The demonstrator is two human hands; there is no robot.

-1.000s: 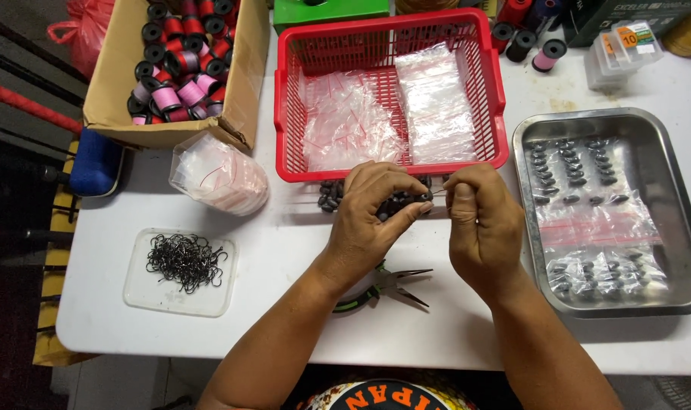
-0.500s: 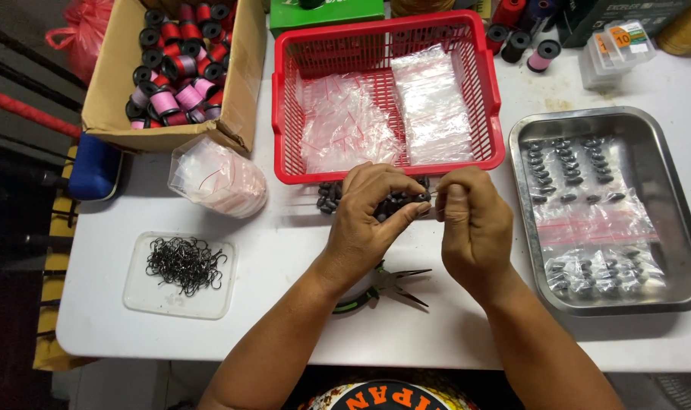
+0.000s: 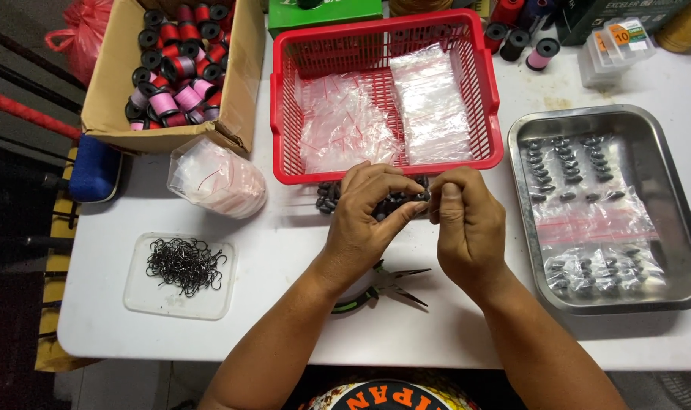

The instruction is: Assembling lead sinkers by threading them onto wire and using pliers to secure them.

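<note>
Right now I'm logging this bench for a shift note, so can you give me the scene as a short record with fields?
Left hand: fingers curled, pinching a small dark piece
Right hand: meets the left at that piece
Beneath hands: pile of small dark weights, pliers
Behind: red basket of clear bags
Right: steel tray with bagged weights
Left: hooks on a clear lid, cardboard box of thread spools

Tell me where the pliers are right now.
In the head view, the pliers lie on the white table near its front edge, partly hidden under the left hand and wrist, below the red basket.
</note>
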